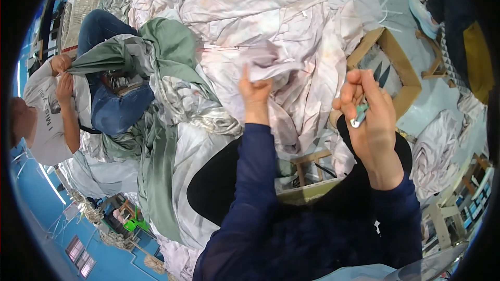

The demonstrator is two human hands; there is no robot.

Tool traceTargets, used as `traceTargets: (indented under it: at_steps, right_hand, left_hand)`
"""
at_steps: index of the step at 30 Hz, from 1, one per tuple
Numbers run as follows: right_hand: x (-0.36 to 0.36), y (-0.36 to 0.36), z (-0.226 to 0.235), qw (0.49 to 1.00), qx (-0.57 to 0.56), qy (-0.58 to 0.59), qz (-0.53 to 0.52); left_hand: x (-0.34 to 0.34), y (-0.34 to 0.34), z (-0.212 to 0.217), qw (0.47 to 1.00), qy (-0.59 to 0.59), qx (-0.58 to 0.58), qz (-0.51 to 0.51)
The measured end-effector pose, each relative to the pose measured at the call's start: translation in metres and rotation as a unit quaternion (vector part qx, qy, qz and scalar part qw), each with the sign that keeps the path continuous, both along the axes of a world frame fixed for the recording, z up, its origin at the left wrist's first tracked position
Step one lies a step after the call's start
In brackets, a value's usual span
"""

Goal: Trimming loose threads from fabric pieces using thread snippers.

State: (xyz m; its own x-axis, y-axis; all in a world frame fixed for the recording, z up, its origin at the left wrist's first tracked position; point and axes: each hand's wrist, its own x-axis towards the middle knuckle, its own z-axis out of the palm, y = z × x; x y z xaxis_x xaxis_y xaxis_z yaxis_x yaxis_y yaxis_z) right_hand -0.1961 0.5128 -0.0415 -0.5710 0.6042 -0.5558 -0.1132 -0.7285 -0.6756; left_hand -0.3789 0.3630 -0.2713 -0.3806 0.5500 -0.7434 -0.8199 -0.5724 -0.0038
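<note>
Pale pinkish-white soft fabric point(291, 68), rumpled in loose folds, section at left hand's point(255, 93) fingertips motion-blurred, unclear if gripped; rest spreads beyond and to the right. Small green tool with shiny silvery end point(360, 115), tilted, mostly hidden inside right hand's point(367, 106) curled fingers, apart from fabric.

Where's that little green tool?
In the head view, the little green tool is right of the middle, held in the right hand, and the open cardboard box is just beyond, up and to the right.
</note>
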Motion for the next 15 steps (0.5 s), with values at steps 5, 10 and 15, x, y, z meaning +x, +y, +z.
traceTargets:
  at_steps: [5,10,15]
  right_hand:
    - [-0.004,-0.003,0.008,1.0,-0.001,0.019,-0.009]
    - [-0.009,-0.023,0.012,0.995,0.09,0.024,0.046]
    - [-0.018,-0.061,-0.007,0.94,0.269,0.064,0.203]
  left_hand:
    - [-0.021,-0.026,0.193,0.891,0.411,0.186,0.052]
    - [0.012,-0.097,0.329,0.578,-0.319,0.744,0.099]
    - [0.111,-0.101,0.422,0.336,-0.435,0.833,0.06]
